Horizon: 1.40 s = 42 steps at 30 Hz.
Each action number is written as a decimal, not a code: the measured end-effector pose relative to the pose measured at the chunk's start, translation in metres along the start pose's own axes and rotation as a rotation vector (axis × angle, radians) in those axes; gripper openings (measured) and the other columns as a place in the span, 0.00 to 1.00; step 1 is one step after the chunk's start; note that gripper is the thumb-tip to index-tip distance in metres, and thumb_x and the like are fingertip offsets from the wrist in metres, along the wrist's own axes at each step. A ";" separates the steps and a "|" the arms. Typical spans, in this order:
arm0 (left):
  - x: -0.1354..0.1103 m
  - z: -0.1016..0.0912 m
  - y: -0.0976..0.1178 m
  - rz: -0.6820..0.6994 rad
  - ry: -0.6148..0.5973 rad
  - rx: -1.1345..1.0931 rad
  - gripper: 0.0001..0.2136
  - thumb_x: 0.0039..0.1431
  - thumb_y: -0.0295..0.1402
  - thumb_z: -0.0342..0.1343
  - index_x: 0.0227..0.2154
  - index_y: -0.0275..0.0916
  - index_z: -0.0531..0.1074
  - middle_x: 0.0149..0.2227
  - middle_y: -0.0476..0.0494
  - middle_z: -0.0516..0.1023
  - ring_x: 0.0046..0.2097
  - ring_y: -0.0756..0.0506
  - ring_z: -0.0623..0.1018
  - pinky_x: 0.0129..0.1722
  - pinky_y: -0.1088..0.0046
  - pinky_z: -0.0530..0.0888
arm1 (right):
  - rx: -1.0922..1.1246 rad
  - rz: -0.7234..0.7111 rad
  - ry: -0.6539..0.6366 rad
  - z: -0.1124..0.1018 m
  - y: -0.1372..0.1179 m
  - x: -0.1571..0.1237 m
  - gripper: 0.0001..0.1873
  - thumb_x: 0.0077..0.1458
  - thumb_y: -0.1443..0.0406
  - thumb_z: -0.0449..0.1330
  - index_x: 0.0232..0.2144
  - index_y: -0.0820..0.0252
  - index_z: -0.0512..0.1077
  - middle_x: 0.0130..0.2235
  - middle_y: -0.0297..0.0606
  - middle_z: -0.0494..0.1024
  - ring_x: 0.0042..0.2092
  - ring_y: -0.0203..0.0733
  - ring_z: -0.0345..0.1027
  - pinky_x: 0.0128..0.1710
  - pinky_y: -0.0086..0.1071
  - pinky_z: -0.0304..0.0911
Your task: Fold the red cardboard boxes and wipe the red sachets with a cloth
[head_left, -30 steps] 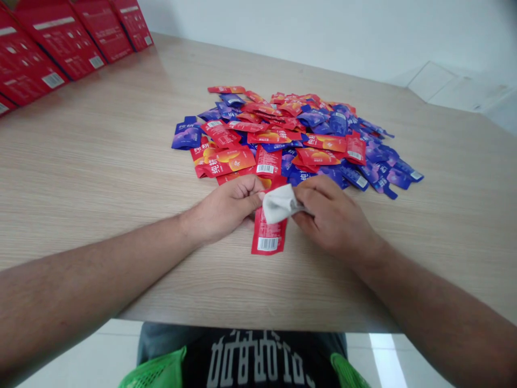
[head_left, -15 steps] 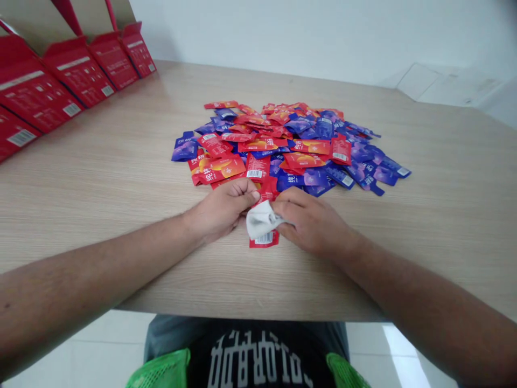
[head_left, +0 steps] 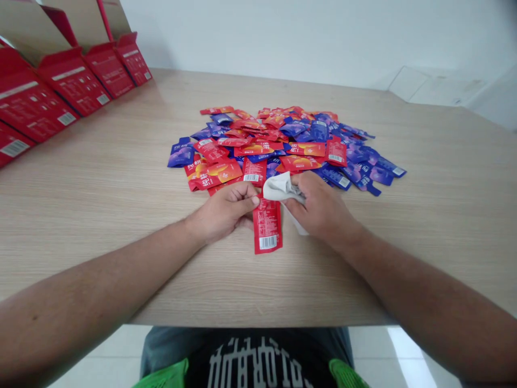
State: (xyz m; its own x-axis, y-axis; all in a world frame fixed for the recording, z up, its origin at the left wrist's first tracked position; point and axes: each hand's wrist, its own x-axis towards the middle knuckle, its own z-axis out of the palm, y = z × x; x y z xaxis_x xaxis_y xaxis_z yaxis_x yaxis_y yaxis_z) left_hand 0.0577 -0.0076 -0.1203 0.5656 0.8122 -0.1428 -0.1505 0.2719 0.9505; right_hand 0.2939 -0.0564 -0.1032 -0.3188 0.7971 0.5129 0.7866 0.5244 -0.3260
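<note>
Sachet (head_left: 267, 223), red, with its barcode (head_left: 268, 242) end nearest the person, lying between the two hands at the near edge of a pile of red and blue sachets (head_left: 226, 171) on the wood-grain tabletop (head_left: 121, 183). The left hand (head_left: 230, 213) pinches the sachet's upper left edge, thumb above and fingers partly hidden beneath. The right hand (head_left: 323, 205) is closed round a bunched white cloth (head_left: 278, 187), a fold of which covers the sachet's top end; whether the cloth presses on the film cannot be told. The packet is probably light and thin-walled, pliant rather than stiff, with a smooth, glossy skin likely to slide under a loose grip. Its contents cannot be seen, so a hard squeeze on the middle is best avoided; the film appears apt to crease rather than break. The flat side margins and the ends offer the surest hold: a pinch at one edge steadies the packet and leaves the printed face accessible.
</note>
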 end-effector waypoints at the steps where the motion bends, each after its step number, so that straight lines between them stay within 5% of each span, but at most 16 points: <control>1: -0.001 0.000 0.000 0.011 -0.003 0.004 0.20 0.53 0.42 0.77 0.32 0.37 0.71 0.28 0.51 0.76 0.28 0.51 0.75 0.27 0.78 0.75 | 0.018 -0.037 -0.041 0.000 -0.002 -0.001 0.11 0.64 0.70 0.64 0.48 0.58 0.71 0.48 0.46 0.79 0.49 0.54 0.74 0.49 0.45 0.72; 4: -0.001 -0.001 -0.001 0.047 -0.009 -0.001 0.19 0.56 0.41 0.76 0.31 0.37 0.71 0.26 0.53 0.73 0.25 0.54 0.70 0.25 0.81 0.68 | 0.070 -0.169 -0.195 -0.002 -0.006 -0.002 0.09 0.66 0.70 0.63 0.48 0.56 0.71 0.49 0.44 0.79 0.50 0.51 0.74 0.50 0.42 0.72; 9: -0.001 -0.002 -0.002 0.031 -0.010 -0.007 0.19 0.56 0.41 0.75 0.32 0.38 0.70 0.28 0.51 0.74 0.28 0.52 0.73 0.28 0.78 0.72 | 0.017 -0.061 -0.012 -0.003 -0.001 -0.002 0.06 0.66 0.69 0.62 0.43 0.56 0.69 0.45 0.45 0.76 0.48 0.54 0.73 0.47 0.44 0.71; 14: 0.001 -0.005 -0.006 0.090 -0.051 0.067 0.16 0.61 0.41 0.71 0.32 0.37 0.71 0.27 0.53 0.71 0.26 0.53 0.67 0.26 0.79 0.65 | 0.091 -0.170 -0.186 -0.003 -0.006 -0.004 0.06 0.66 0.69 0.59 0.43 0.55 0.68 0.47 0.44 0.77 0.47 0.52 0.73 0.47 0.43 0.71; 18: 0.003 -0.009 -0.007 0.062 -0.079 0.145 0.16 0.61 0.43 0.70 0.34 0.38 0.71 0.29 0.51 0.74 0.29 0.51 0.71 0.29 0.76 0.69 | 0.040 -0.049 -0.022 -0.004 -0.004 -0.003 0.06 0.65 0.68 0.62 0.42 0.54 0.68 0.42 0.42 0.75 0.46 0.52 0.72 0.44 0.43 0.70; 22: 0.003 -0.010 -0.004 0.126 -0.155 0.272 0.15 0.63 0.41 0.69 0.32 0.38 0.71 0.31 0.50 0.74 0.31 0.51 0.70 0.31 0.75 0.69 | 0.075 -0.116 -0.097 -0.006 -0.001 -0.001 0.06 0.65 0.68 0.60 0.44 0.55 0.69 0.45 0.43 0.76 0.46 0.52 0.72 0.45 0.42 0.70; 26: 0.001 -0.009 0.000 0.104 -0.172 0.313 0.15 0.65 0.43 0.67 0.32 0.38 0.70 0.29 0.51 0.72 0.29 0.51 0.69 0.30 0.76 0.66 | 0.013 -0.025 0.031 -0.003 0.004 0.001 0.07 0.64 0.67 0.62 0.44 0.55 0.69 0.43 0.42 0.76 0.46 0.53 0.72 0.46 0.44 0.70; 32: 0.000 -0.007 -0.003 0.129 -0.098 0.293 0.16 0.67 0.44 0.65 0.33 0.39 0.69 0.26 0.53 0.69 0.26 0.52 0.63 0.26 0.77 0.61 | 0.011 -0.067 -0.024 -0.011 0.002 0.000 0.07 0.65 0.69 0.60 0.45 0.55 0.69 0.45 0.45 0.76 0.48 0.55 0.72 0.47 0.45 0.71; 37: 0.001 -0.004 -0.008 0.107 -0.019 0.197 0.16 0.66 0.45 0.65 0.34 0.40 0.68 0.29 0.51 0.72 0.28 0.51 0.69 0.29 0.76 0.69 | -0.067 -0.036 0.130 -0.029 0.003 0.004 0.07 0.66 0.66 0.64 0.45 0.53 0.70 0.44 0.44 0.77 0.49 0.57 0.73 0.49 0.48 0.72; 39: 0.002 -0.004 -0.008 0.116 0.000 0.228 0.16 0.66 0.45 0.65 0.34 0.40 0.69 0.29 0.52 0.71 0.28 0.51 0.68 0.29 0.76 0.68 | -0.062 -0.043 0.084 -0.027 -0.004 0.002 0.07 0.66 0.67 0.63 0.45 0.53 0.70 0.44 0.44 0.77 0.48 0.56 0.73 0.48 0.47 0.73; 42: 0.002 -0.005 -0.008 0.142 0.027 0.260 0.15 0.66 0.44 0.66 0.34 0.40 0.69 0.28 0.52 0.70 0.27 0.51 0.67 0.27 0.77 0.64 | -0.036 -0.106 -0.178 -0.015 -0.018 -0.005 0.07 0.64 0.70 0.61 0.43 0.55 0.70 0.45 0.44 0.76 0.46 0.52 0.73 0.45 0.44 0.74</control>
State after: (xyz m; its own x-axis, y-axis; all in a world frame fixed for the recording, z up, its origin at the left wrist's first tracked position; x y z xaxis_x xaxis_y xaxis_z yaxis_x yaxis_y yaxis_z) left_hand 0.0558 -0.0053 -0.1292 0.5312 0.8472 -0.0076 -0.0114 0.0161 0.9998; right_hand 0.2893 -0.0745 -0.0877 -0.4862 0.7802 0.3936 0.7613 0.5993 -0.2476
